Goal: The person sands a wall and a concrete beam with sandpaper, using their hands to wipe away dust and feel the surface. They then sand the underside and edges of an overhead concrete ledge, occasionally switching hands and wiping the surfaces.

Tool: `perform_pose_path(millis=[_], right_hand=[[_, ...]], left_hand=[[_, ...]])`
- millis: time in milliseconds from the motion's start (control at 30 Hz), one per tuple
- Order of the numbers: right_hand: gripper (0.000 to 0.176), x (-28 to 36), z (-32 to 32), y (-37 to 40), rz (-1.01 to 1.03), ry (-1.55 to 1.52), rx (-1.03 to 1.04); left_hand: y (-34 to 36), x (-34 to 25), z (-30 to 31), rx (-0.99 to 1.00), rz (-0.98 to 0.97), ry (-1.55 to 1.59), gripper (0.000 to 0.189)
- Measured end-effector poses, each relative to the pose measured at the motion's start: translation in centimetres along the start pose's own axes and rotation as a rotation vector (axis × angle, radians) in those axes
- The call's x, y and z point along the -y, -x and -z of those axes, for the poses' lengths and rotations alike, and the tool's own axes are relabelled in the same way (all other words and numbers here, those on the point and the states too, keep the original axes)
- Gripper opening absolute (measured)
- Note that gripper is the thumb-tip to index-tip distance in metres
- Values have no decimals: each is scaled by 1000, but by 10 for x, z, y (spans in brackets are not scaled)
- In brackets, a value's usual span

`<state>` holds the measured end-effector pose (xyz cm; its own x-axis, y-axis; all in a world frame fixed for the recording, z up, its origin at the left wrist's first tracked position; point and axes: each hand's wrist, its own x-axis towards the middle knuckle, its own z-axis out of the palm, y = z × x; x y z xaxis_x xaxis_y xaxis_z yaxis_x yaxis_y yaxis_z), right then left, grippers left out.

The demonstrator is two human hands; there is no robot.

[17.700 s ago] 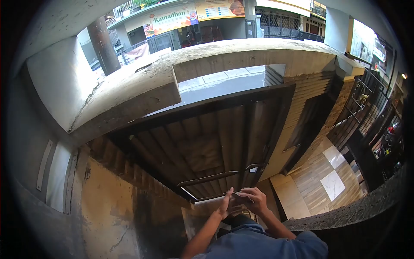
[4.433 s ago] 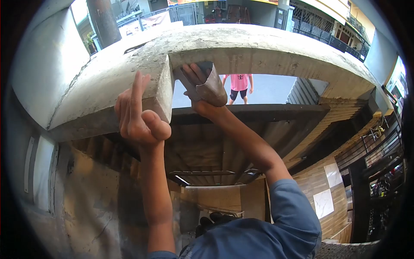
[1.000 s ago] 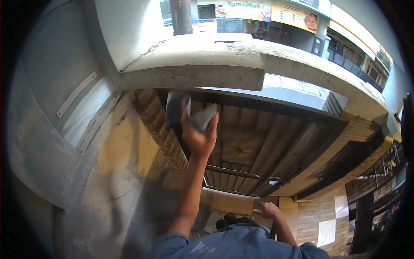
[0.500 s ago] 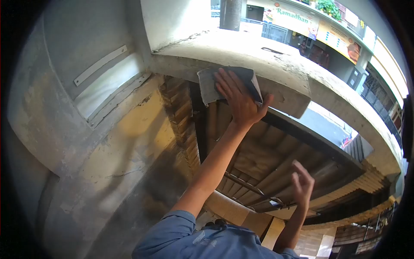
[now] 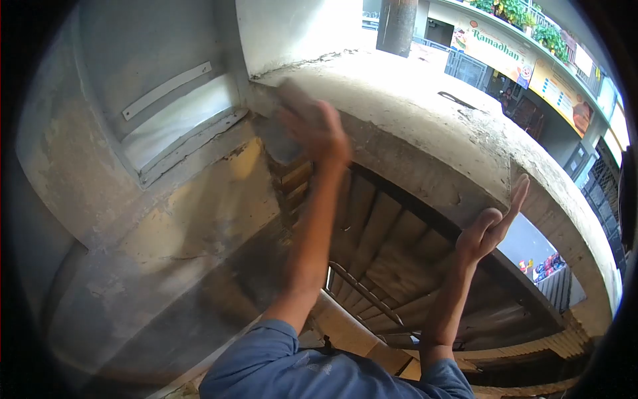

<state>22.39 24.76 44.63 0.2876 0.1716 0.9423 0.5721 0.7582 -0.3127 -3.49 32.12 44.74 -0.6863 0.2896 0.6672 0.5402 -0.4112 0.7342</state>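
My left hand (image 5: 319, 136), blurred by motion, is at the left end of the concrete ledge's front face, near the wall corner. It presses a folded dark grey sheet that looks like sandpaper (image 5: 279, 141) against the concrete; the palm and fingers partly hide the sheet. My right hand (image 5: 488, 226) is raised with nothing in it, fingers stretched upward and thumb apart. It overlaps the right part of the ledge front in this view. The ledge (image 5: 425, 143) has a worn, pale top with rough patches.
A stained wall (image 5: 206, 206) with peeling yellow paint stands at left, beneath a recessed panel (image 5: 183, 120). A dark round post (image 5: 397, 26) rises behind the ledge. Stairs with a metal rail (image 5: 365, 292) lie below. Banners (image 5: 495, 50) hang across the way.
My left hand has slid left along the ledge front with the sheet, toward the wall corner. My right hand has risen toward the ledge, its fingers straightening. The view has shifted slightly.
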Motion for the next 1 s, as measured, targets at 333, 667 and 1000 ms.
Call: perform_pose_path(millis=[333,667,1000], right_hand=[[77,-5,-4,-3,29,-183,21],[69,-10,-4,-2,67,-229,19],[62,-15,-7,-5,80,-263,-30]], left_hand=[[-8,20,10,82,-104,149,78],[-18,34,13,11,2,55,63],[9,37,22,-94,-125,-17,67]])
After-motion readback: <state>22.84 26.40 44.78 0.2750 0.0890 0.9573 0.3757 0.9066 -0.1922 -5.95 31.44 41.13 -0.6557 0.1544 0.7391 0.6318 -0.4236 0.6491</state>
